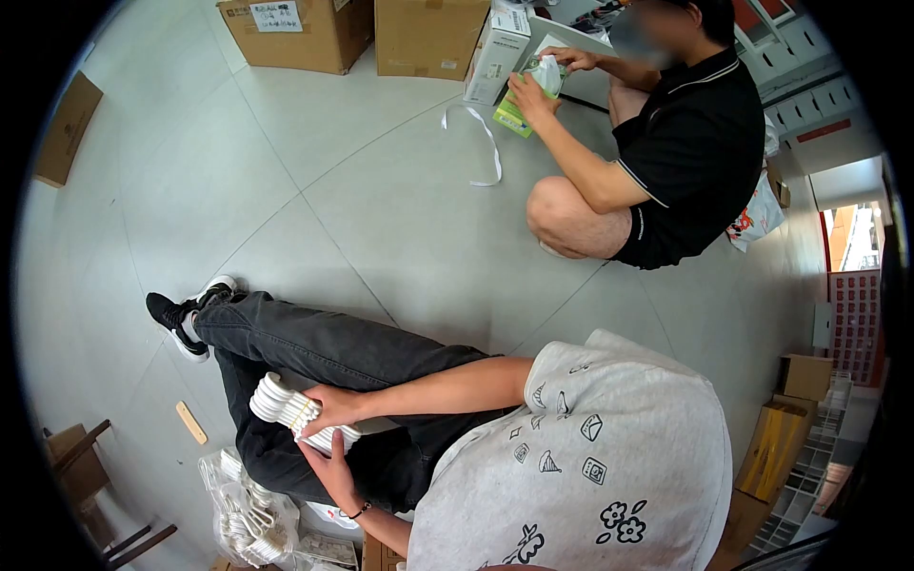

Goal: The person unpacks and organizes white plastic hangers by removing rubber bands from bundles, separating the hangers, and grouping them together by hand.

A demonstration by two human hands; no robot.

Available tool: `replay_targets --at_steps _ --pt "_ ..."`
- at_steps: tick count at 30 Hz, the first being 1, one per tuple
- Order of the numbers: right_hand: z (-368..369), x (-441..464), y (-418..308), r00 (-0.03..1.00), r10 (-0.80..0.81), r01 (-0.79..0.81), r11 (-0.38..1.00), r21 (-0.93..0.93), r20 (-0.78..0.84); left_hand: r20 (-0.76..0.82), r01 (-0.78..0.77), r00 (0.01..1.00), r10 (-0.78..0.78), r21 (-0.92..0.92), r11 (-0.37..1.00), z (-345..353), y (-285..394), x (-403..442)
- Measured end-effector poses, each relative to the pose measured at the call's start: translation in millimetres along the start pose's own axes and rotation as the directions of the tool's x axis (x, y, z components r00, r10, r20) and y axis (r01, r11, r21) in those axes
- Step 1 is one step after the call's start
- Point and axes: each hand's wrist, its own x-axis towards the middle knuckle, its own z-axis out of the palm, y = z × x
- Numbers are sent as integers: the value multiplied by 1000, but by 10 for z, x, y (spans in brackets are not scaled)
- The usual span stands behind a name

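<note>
A bundle of nested white spoons, by the look of them, is held above my lap with a thin yellowish band around it. My right hand is closed around the middle of the bundle from the upper side. From below, my left hand, with a dark bracelet at its wrist, grips the bundle's lower end. The fingers partly hide the lower pieces. Close to my knee, a clear plastic bag holds several more white pieces of similar shape.
A co-worker crouches at upper right, both hands on a green box. A white strap lies on the floor. Cardboard boxes stand at the back. A flat wooden piece lies left of my legs. Shelving stands at right.
</note>
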Motion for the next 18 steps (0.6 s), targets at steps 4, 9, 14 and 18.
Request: replay_targets --at_steps 4,9,14,18 --pt "3 -2 9 1000 -8 8 1000 -4 -4 -28 -25 999 25 20 999 30 10 -17" --pt "-28 -32 -47 994 -69 66 997 36 83 -89 -123 989 114 -92 988 114 -45 15" --pt "-208 -119 -367 947 15 24 992 -120 320 -58 -27 998 -5 -529 848 -103 -307 103" --pt "-523 -89 -707 893 92 -114 993 24 440 13 34 998 -59 -927 373 -352 -1008 78"
